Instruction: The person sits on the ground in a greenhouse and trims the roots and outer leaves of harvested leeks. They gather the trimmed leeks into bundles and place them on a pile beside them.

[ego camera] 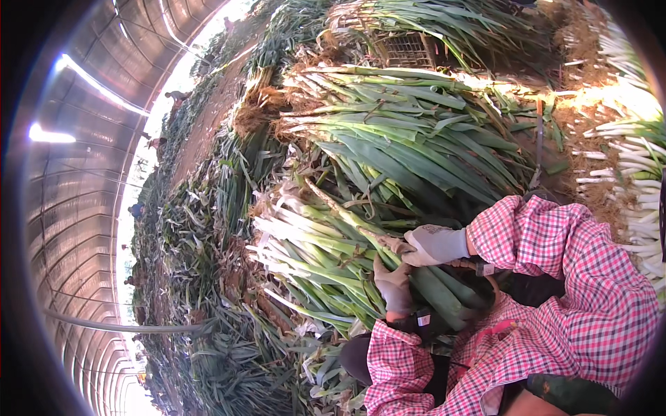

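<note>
My right hand (432, 245), in a pale grey coated work glove, reaches in from the upper arm and grips the withered brownish leaf of a leek (346, 214). Just below it my left hand (394, 285), gloved alike, is closed around the green leaf part of this leek. Both hands are close together, over a pile of leeks (312, 255) whose pale shafts point left. Broad green leaves (447, 296) run from the hands towards my body. Parts of the fingers are hidden by the leaves and gloves.
Large bundles of untrimmed leeks (406, 125) lie above the hands, near a slatted crate (406, 50). A long narrow blade-like tool (539, 140) lies beside them. Rows of cleaned leeks (642, 208) with root trimmings (598, 182) line the right. Several people are far off under the arched tunnel roof (83, 208).
</note>
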A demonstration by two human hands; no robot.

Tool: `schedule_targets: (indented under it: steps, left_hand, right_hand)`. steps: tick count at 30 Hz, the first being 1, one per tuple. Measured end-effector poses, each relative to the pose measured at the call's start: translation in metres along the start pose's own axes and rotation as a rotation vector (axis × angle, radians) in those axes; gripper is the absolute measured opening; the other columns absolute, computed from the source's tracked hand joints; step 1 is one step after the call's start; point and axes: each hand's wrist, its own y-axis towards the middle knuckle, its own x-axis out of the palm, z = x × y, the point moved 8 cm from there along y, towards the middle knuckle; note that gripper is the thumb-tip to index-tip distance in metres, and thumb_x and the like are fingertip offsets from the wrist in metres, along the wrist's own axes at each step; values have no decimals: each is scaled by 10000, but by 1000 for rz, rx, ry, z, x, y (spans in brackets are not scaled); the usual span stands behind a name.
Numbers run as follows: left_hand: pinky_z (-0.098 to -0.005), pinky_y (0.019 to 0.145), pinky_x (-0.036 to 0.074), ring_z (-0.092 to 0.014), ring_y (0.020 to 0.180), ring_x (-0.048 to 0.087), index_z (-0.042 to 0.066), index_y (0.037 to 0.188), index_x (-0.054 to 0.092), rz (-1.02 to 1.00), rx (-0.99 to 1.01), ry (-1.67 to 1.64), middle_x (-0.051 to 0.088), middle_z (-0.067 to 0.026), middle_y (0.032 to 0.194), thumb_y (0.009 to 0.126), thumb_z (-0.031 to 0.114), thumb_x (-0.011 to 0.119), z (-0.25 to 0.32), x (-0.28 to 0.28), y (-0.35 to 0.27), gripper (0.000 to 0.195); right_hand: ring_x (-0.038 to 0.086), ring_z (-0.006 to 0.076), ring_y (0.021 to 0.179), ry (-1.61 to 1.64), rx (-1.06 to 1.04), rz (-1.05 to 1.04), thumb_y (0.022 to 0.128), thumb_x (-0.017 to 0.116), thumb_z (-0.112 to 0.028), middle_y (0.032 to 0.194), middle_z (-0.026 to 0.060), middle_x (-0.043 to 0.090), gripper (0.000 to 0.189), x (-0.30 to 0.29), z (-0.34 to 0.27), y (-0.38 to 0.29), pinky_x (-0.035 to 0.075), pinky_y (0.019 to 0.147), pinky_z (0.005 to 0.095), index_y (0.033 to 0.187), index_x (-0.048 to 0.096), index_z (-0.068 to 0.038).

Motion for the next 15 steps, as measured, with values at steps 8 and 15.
schedule_targets:
  steps: [8, 15]
  left_hand:
    - [-318, 837, 571, -175, 951, 687, -64, 1404, 584, 27, 18, -24, 727, -77, 1144, 835, 45, 833, 20, 10, -13, 631]
    - [-282, 740, 550, -137, 831, 644, -78, 1472, 496, 37, -32, -84, 697, -77, 1060, 836, 24, 833, 25, 15, -14, 727]
  right_hand:
    - [739, 470, 873, -67, 18, 118, 924, 676, -460, 891, 349, 708, 564, -1, 8, 73, 557, 756, 495, 960, 716, 101]
    - [739, 464, 887, -91, -26, 211, 921, 671, -445, 896, 336, 708, 528, -7, 13, 111, 547, 784, 494, 975, 736, 77]
